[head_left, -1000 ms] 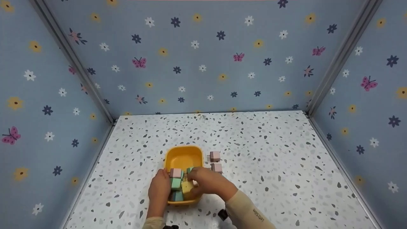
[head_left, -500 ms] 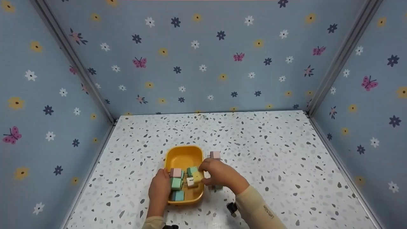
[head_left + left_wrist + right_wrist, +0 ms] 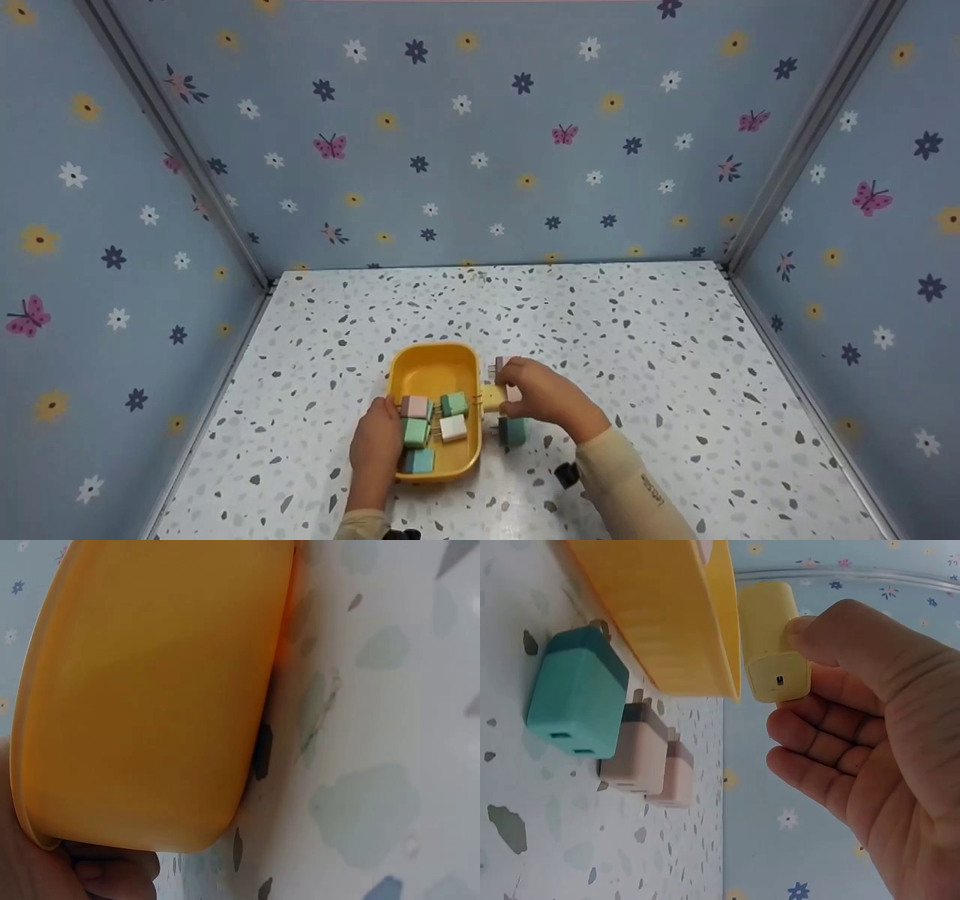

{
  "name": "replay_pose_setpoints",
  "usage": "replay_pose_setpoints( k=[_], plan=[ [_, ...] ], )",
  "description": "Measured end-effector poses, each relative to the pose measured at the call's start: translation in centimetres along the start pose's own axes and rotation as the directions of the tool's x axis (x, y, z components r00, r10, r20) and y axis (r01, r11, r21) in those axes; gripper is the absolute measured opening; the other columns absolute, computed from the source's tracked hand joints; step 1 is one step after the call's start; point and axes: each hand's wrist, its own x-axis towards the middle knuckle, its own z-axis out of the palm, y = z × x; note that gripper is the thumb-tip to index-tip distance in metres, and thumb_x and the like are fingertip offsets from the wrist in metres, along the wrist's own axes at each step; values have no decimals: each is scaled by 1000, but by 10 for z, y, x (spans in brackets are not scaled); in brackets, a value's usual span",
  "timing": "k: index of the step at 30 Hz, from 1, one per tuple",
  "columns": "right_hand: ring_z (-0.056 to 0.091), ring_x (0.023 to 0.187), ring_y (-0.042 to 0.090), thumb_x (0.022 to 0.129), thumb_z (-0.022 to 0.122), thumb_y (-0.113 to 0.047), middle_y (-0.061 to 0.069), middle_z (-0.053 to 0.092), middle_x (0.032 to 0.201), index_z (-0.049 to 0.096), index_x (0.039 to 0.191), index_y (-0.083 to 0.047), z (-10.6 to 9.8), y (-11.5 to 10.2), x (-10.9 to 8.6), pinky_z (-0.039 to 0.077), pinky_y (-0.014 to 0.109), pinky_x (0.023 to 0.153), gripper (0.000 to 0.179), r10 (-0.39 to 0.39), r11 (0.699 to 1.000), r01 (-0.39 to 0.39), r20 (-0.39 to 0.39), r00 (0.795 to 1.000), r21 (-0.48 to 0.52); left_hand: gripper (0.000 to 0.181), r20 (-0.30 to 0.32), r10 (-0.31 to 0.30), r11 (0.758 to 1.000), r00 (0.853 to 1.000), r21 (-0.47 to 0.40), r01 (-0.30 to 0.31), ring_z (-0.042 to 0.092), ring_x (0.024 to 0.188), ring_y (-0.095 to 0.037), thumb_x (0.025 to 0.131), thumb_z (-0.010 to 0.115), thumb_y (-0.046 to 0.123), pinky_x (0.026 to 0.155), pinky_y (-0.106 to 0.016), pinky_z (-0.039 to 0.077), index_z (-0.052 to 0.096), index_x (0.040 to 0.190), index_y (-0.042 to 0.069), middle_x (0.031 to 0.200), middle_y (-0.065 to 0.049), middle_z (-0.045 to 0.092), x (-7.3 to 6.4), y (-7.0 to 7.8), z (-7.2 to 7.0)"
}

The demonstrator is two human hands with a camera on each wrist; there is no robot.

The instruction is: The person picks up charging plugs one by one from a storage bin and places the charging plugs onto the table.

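Beside the right wall of a yellow plastic bin (image 3: pixel 435 369), my right hand (image 3: pixel 556 395) pinches a pale yellow charger plug (image 3: pixel 769 622) between thumb and fingers, raised off the table in the right wrist view. My left hand (image 3: pixel 377 442) grips the bin's left rim. Inside the bin lie several charger plugs: a pink one (image 3: pixel 415 406), a light green one (image 3: pixel 416 433), a blue one (image 3: pixel 421 460), a green one (image 3: pixel 454 403) and a white one (image 3: pixel 453 428). In the left wrist view the bin's outer wall (image 3: pixel 150 705) hides most of that hand.
On the table right of the bin stand a teal charger plug (image 3: pixel 581 694) and two pink charger plugs, one nearer (image 3: pixel 635 755) and one farther (image 3: pixel 673 781). My right hand partly covers the pink ones in the head view. Flowered panels (image 3: pixel 480 135) enclose the speckled table (image 3: pixel 637 375).
My right hand has lifted the yellow charger plug out of the bin and carried it right, past the rim. The white plug in the bin is now uncovered. My left hand has stayed put.
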Motion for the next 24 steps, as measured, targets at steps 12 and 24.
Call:
replay_pose_setpoints(
  k=[12, 24],
  plan=[
    [64, 94, 19, 85, 82, -19, -2, 68, 101, 74, 107, -11, -2, 27, -8, 53, 35, 86, 25, 112, 993, -111, -4, 994, 25, 47, -31, 14, 1000, 999, 10, -14, 65, 83, -29, 113, 26, 38, 72, -49, 49, 58, 113, 4, 96, -16, 68, -3, 0, 1],
    [65, 99, 29, 84, 83, -13, 7, 67, 106, 72, 111, -3, -10, 57, -13, 53, 43, 88, 30, 169, 986, -169, -75, 983, 6, 48, -22, 16, 1000, 1000, 3, -16, 63, 82, -29, 113, 25, 40, 71, -48, 48, 57, 112, 5, 95, -16, 67, -1, 0, -1]
  ],
)
